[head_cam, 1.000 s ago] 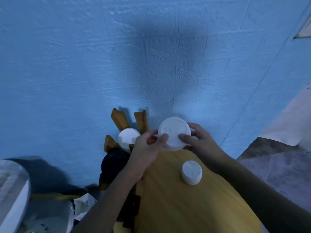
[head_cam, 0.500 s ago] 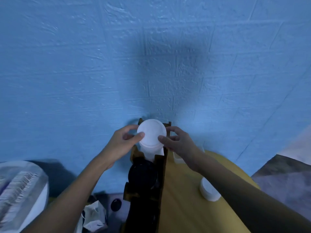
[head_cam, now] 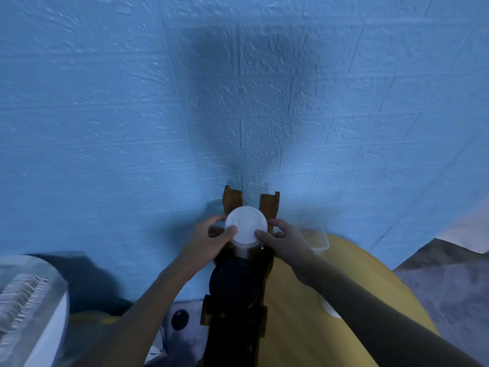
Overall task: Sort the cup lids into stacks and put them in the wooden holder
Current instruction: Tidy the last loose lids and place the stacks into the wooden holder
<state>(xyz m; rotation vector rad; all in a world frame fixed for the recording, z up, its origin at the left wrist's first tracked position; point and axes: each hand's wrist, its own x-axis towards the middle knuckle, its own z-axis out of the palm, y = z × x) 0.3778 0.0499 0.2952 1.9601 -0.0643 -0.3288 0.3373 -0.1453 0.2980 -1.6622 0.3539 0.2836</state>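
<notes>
A stack of white cup lids [head_cam: 245, 224] sits in the far slot of the wooden holder [head_cam: 267, 205], between its two upright posts. My left hand [head_cam: 211, 242] grips the stack's left edge with thumb on top. My right hand [head_cam: 283, 238] grips its right edge the same way. A stack of black lids [head_cam: 234, 280] fills the holder's nearer slot. Part of another white lid stack [head_cam: 332, 311] shows on the yellow table behind my right forearm.
A clear plastic container [head_cam: 317, 241] stands on the round yellow table [head_cam: 304, 313] by the blue wall. A black lid [head_cam: 180, 319] lies on the floor at the left. A white object [head_cam: 29, 300] is at the far left.
Both hands carried the white lid stack from above the table leftward over the holder and lowered it between the posts. The view shifted left with them.
</notes>
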